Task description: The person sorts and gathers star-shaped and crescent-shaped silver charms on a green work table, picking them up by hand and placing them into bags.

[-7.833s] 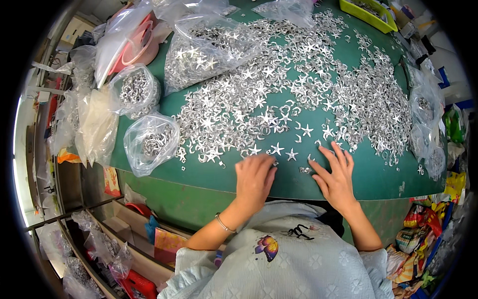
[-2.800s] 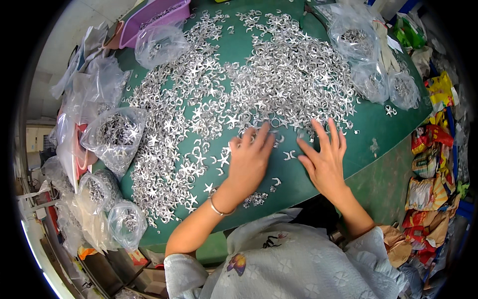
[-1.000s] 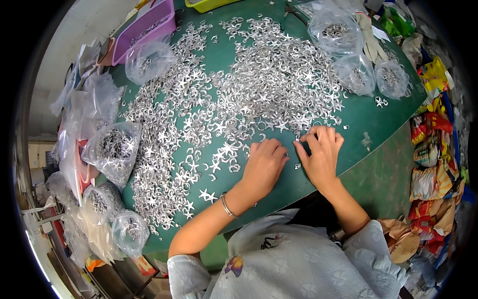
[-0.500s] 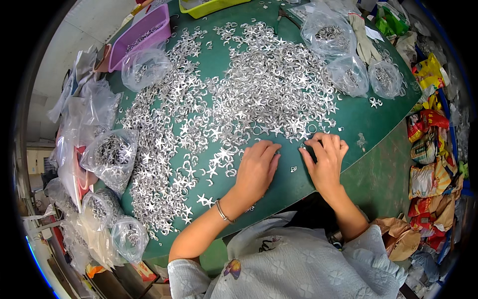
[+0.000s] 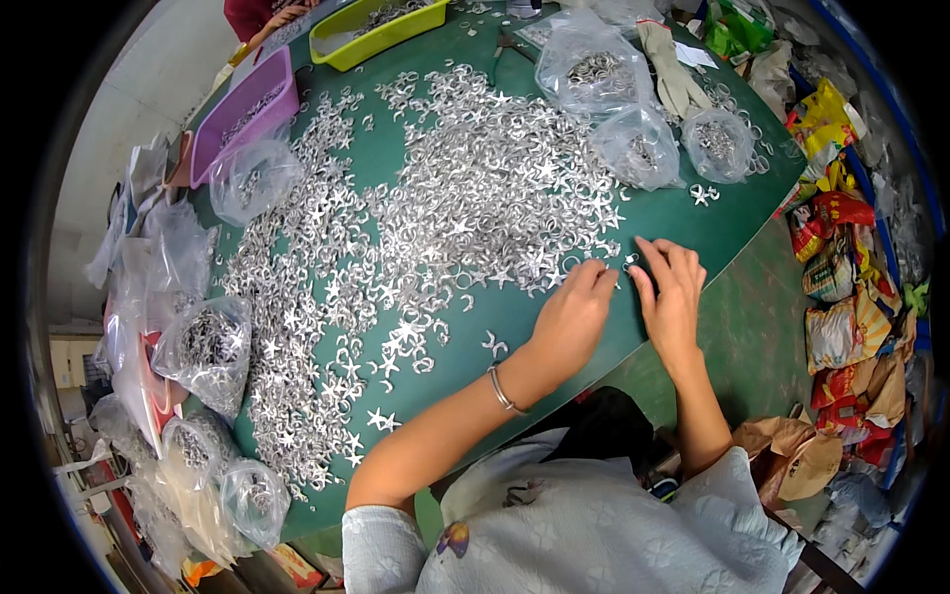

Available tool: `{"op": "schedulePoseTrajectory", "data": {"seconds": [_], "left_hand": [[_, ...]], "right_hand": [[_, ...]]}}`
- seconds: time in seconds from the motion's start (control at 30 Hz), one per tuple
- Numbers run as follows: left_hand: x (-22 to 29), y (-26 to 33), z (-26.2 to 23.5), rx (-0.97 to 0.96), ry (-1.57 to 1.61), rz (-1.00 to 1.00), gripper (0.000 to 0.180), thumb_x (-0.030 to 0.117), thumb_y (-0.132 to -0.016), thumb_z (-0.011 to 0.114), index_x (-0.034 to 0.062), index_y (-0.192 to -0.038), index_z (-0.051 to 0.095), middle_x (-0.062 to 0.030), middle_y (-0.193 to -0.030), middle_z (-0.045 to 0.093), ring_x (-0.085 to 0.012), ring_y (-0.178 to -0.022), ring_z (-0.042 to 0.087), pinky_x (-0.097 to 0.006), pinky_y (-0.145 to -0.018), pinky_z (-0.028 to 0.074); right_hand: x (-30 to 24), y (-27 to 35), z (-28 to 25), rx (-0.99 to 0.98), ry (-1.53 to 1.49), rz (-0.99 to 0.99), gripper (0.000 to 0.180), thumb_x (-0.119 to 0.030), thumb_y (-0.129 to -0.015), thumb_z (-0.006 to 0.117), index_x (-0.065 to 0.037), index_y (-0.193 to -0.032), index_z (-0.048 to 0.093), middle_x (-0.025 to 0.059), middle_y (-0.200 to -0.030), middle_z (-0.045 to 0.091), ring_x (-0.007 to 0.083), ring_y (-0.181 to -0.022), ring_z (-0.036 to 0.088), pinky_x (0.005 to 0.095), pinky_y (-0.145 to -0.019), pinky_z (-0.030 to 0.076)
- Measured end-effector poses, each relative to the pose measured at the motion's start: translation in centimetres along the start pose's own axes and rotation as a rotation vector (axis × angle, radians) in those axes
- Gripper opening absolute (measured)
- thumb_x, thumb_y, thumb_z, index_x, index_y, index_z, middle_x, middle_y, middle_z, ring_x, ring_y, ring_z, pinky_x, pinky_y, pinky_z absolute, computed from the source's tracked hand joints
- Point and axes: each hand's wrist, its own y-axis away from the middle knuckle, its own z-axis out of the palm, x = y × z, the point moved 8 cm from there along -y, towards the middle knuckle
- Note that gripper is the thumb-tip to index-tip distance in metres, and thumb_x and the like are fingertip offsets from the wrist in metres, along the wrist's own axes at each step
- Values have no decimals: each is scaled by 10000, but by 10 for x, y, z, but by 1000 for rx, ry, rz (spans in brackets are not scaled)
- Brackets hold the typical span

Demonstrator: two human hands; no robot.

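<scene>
My left hand [image 5: 572,319], a metal bangle [image 5: 505,392] on its wrist, is closed with fingertips pressed together at the pile's near right edge. Whatever they pinch is too small or hidden to make out. Just to its right, my right hand [image 5: 675,297] has thumb and forefinger apart, beside a small silvery metal piece [image 5: 631,259] on the table. A large heap of silvery metal pieces [image 5: 465,188], many star-shaped and others like open rings, spreads beyond the hands. A plain ring [image 5: 570,263] lies at the heap's edge, near my left fingers.
Clear bags of metal pieces [image 5: 594,74] stand at the far right, by a pale glove [image 5: 673,74] and pliers [image 5: 503,48]. A purple basin [image 5: 242,114] and a yellow-green tray [image 5: 381,32] are at the far left. More filled bags [image 5: 206,346] line the left edge. Another person's hand [image 5: 287,15] shows at the top.
My left hand has moved right, closer to my right hand. The whole view has shifted, so the heap sits further left and the other person's hand has come into view.
</scene>
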Motion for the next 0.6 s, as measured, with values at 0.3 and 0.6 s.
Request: {"op": "schedulePoseTrajectory", "data": {"seconds": [0.3, 0.6], "left_hand": [[-19, -5, -23, 10, -308, -29, 287, 96, -796, 689, 54, -1073, 628, -88, -1079, 551, -262, -984, 517, -377, -817, 373], [-17, -3, -31, 30, -404, -1, 231, 94, -788, 693, 69, -1013, 645, -71, -1032, 539, -245, -952, 508, -374, -777, 354]], "right_hand": [[-13, 15, 5, -119, -246, -33, 228, -83, -745, 732, -41, -963, 680, 86, -1015, 572, 283, -922, 516, 391, -754, 389], [-21, 14, 16, -182, -351, -88, 258, -65, -742, 728, -20, -987, 659, 91, -930, 547, 272, -837, 518, 368, -722, 405]]}}
